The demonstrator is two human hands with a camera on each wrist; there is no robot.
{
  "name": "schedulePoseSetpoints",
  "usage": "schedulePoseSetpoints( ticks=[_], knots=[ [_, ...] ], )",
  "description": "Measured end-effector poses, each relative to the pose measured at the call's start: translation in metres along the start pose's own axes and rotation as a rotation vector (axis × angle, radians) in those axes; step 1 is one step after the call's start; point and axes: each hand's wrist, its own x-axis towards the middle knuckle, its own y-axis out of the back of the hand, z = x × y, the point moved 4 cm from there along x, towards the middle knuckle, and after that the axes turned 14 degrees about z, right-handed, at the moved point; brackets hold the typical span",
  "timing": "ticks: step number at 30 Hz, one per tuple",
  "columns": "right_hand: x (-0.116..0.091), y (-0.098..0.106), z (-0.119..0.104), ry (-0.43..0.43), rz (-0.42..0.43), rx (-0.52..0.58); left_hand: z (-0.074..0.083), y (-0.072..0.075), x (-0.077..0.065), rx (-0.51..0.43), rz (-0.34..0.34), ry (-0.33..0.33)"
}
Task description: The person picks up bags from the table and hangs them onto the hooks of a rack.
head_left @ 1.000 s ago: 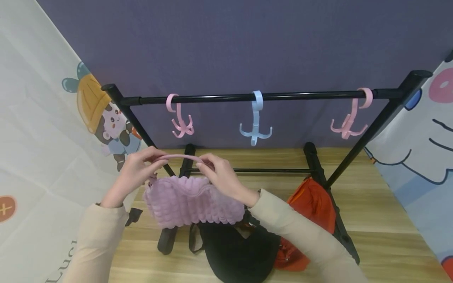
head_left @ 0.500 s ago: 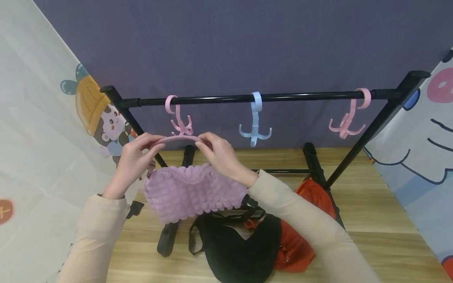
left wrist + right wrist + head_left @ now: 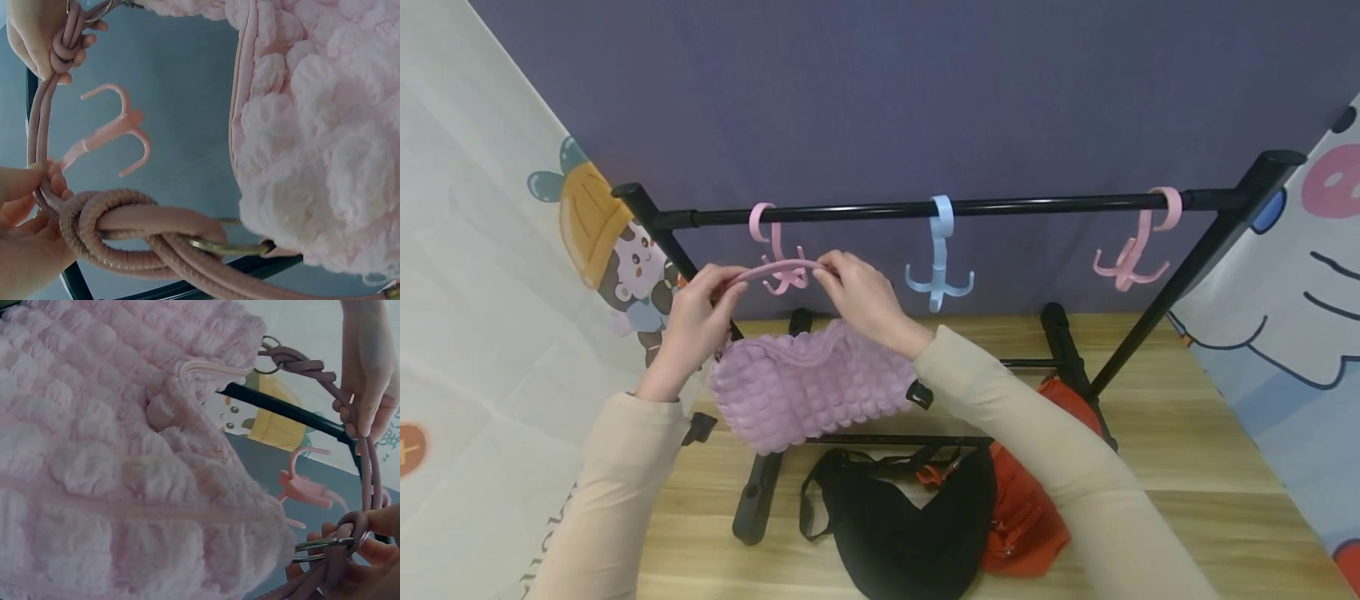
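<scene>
A pink puffy quilted handbag hangs below both hands by its knotted strap. My left hand pinches the strap's left end and my right hand pinches its right end, so the strap arches between them. Behind the strap, overlapped by it in the head view, is a pink multi-prong hook on the rail. In the left wrist view the strap's thick knot and a metal ring show beside the left fingers. The right wrist view shows metal rings at the right hand's knot.
A black rack's top rail also carries a blue hook and a second pink hook. On the wood-look floor lie a black bag and a red-orange bag. Printed white curtains flank the rack.
Both hands have raised the handbag and moved it toward the rack. The strap has come up from below the left pink hook to level with its prongs.
</scene>
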Motion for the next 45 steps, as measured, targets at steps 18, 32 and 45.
schedulePoseSetpoints(
  ticks=[18, 32, 45],
  knots=[
    [0.015, -0.02, 0.01, 0.008, -0.058, -0.146, -0.017, -0.017, -0.001, 0.061, -0.018, 0.027],
    [0.017, -0.038, 0.024, -0.072, -0.124, -0.138, -0.03, -0.026, -0.005, 0.069, -0.093, 0.087],
    [0.01, -0.051, 0.032, -0.13, -0.119, -0.083, -0.038, -0.03, -0.01, 0.08, -0.075, 0.106]
  ],
)
